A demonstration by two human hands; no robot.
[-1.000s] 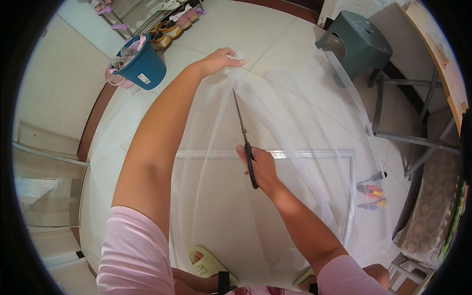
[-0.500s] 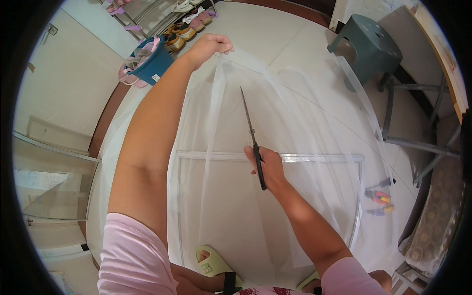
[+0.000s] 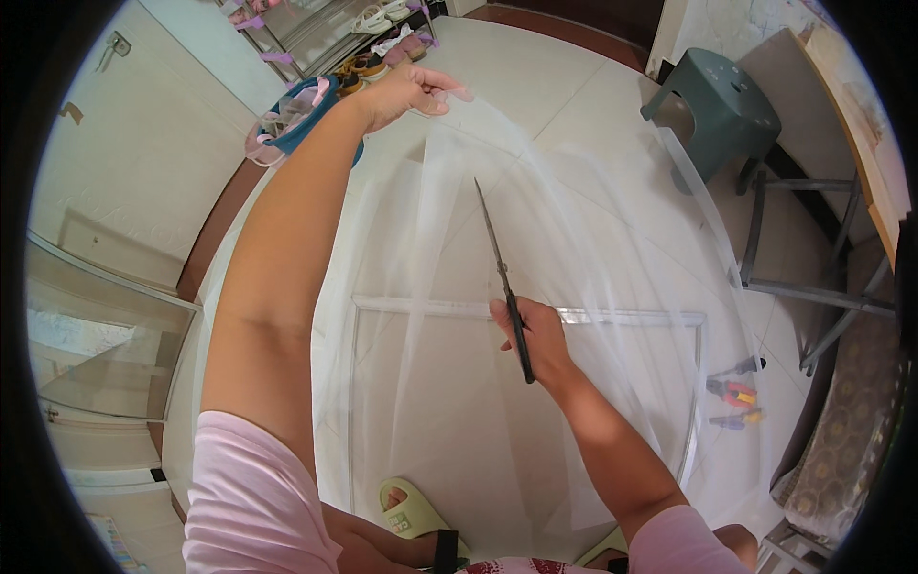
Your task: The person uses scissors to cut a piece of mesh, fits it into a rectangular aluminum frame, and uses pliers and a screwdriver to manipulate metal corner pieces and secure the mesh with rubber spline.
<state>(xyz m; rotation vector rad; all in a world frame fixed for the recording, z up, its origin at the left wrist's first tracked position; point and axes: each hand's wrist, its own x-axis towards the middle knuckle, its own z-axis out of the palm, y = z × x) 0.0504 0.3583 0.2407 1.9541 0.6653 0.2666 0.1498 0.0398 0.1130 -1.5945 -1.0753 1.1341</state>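
Note:
My left hand (image 3: 409,96) pinches the far edge of translucent white mesh (image 3: 612,230), lifting it in loose folds above the tiled floor. My right hand (image 3: 540,340) grips black-handled scissors (image 3: 499,249), their long blades pointing away from me below my left hand. Beneath the mesh lies a rectangular silver frame (image 3: 623,315). Several hand tools (image 3: 734,392), some with red and yellow handles, rest at the right under the mesh. My green slipper (image 3: 409,512) shows near the bottom.
A blue bucket (image 3: 344,88) holding bags stands beside a metal shoe rack (image 3: 287,43). A green stool (image 3: 717,96), folded grey metal legs (image 3: 755,239) and a wooden board (image 3: 841,124) line the right. A door (image 3: 115,134) and glazed panel (image 3: 105,335) are at the left.
My left hand has moved up and slightly left with the mesh edge. The scissors in my right hand have shifted right, so their tip is farther from that hand. The view has shifted slightly.

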